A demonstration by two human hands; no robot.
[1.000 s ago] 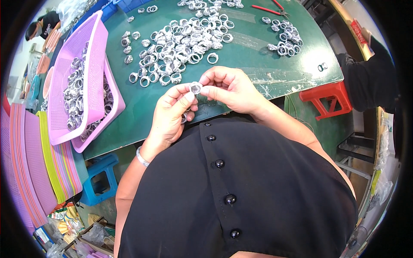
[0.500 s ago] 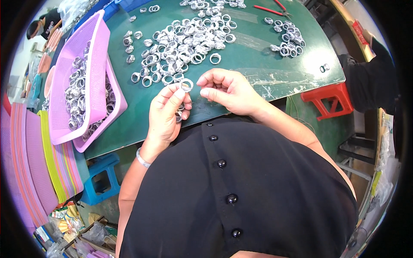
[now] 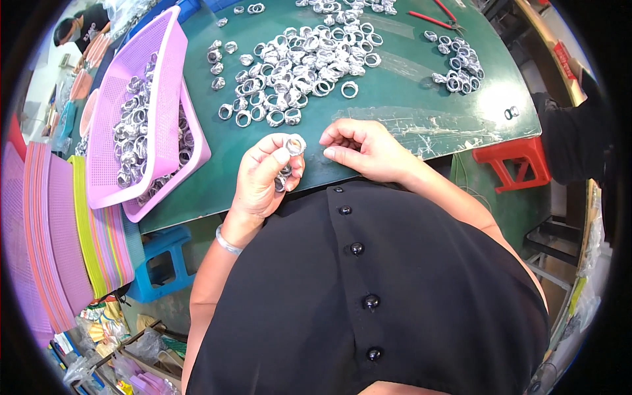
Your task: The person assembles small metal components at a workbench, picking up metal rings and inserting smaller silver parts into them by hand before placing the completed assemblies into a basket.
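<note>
My left hand (image 3: 263, 172) is closed, pinching a silver-coloured ring (image 3: 295, 145) upright between thumb and forefinger. More silvery rings (image 3: 283, 178) sit under its curled fingers, partly hidden. To its right my right hand (image 3: 368, 148) hovers by the near table edge, fingers loosely bent and thumb tip apart from them, with nothing visible in it. A large pile of similar rings (image 3: 309, 66) lies beyond both hands on the green table (image 3: 408, 108). At the far right is a smaller cluster of rings (image 3: 465, 66).
Two stacked pink baskets (image 3: 172, 85) with rings stand at the left table edge. Red-handled pliers (image 3: 434, 21) lie at the back right. A blue stool (image 3: 158, 263) and a red stool (image 3: 513, 164) flank the table. Another person (image 3: 85, 29) is at the far left.
The whole view has shifted, so the table appears farther right. Both hands have come slightly nearer my body, the left with its ring still pinched. The pile looks the same.
</note>
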